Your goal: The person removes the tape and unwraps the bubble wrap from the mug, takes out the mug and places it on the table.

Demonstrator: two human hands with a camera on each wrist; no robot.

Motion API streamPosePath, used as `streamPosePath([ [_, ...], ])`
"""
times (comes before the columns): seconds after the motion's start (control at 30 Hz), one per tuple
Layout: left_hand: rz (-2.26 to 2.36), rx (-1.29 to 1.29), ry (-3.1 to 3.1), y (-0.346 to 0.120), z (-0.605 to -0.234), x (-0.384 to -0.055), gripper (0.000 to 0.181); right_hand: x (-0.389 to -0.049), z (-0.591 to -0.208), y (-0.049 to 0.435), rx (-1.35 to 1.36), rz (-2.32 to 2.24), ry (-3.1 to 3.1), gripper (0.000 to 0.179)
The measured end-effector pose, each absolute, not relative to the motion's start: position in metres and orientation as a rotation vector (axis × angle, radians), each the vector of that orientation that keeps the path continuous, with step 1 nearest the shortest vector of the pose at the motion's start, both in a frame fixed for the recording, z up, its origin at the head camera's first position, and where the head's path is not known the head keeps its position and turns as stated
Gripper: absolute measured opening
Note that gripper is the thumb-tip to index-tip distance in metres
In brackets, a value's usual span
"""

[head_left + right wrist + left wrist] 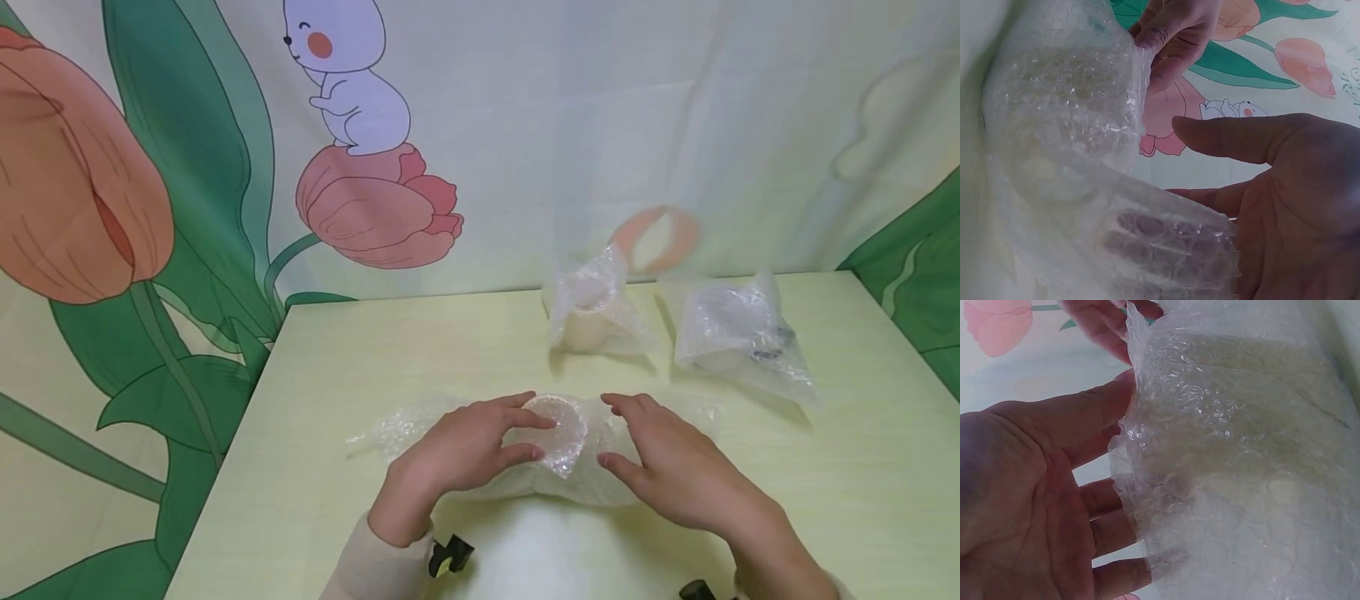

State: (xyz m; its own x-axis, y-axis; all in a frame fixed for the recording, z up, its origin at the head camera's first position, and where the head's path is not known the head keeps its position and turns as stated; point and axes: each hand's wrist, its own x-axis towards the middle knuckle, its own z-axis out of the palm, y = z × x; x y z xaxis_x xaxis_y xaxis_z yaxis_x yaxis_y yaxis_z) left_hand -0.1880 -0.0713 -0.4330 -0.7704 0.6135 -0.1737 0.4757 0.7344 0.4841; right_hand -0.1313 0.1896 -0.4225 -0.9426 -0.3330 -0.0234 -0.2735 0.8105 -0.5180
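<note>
A whitish round-topped item wrapped in clear bubble wrap (555, 479) lies on the table in front of me, between my hands. My left hand (468, 442) reaches over its left side, fingers spread and one fingertip at the round top. In the left wrist view, the fingertips of the left hand (1029, 494) touch the crinkled edge of the plastic. My right hand (671, 467) is at the right side, thumb apart from the fingers. In the right wrist view, fingers of the right hand (1297, 187) show through a loose flap of the bubble wrap (1172, 231).
Two more bubble-wrapped items stand toward the back edge of the pale table (315, 358): one with a cream round body (588, 308), and a flatter bundle (731, 329) to its right. A printed cloth (510, 142) with tulips hangs behind.
</note>
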Motion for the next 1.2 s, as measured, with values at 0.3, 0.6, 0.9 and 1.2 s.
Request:
streamPosePath([
  [0.3,0.603,0.849,2.612,-0.071,-0.433,-0.188,0.040,-0.139,-0.427,0.197,-0.451,-0.704,2.804,0.068],
  [0.6,0.605,0.834,2.601,-0.071,-0.433,-0.188,0.040,-0.143,-0.434,0.202,-0.400,-0.658,2.710,0.069],
  [0.9,0.602,0.826,2.599,-0.071,-0.433,-0.189,0.040,-0.152,-0.444,0.207,-0.443,-0.618,2.672,0.072],
  [1.2,0.599,0.837,2.602,-0.071,-0.434,-0.189,0.041,-0.157,-0.449,0.213,-0.414,-0.657,2.600,0.071],
])
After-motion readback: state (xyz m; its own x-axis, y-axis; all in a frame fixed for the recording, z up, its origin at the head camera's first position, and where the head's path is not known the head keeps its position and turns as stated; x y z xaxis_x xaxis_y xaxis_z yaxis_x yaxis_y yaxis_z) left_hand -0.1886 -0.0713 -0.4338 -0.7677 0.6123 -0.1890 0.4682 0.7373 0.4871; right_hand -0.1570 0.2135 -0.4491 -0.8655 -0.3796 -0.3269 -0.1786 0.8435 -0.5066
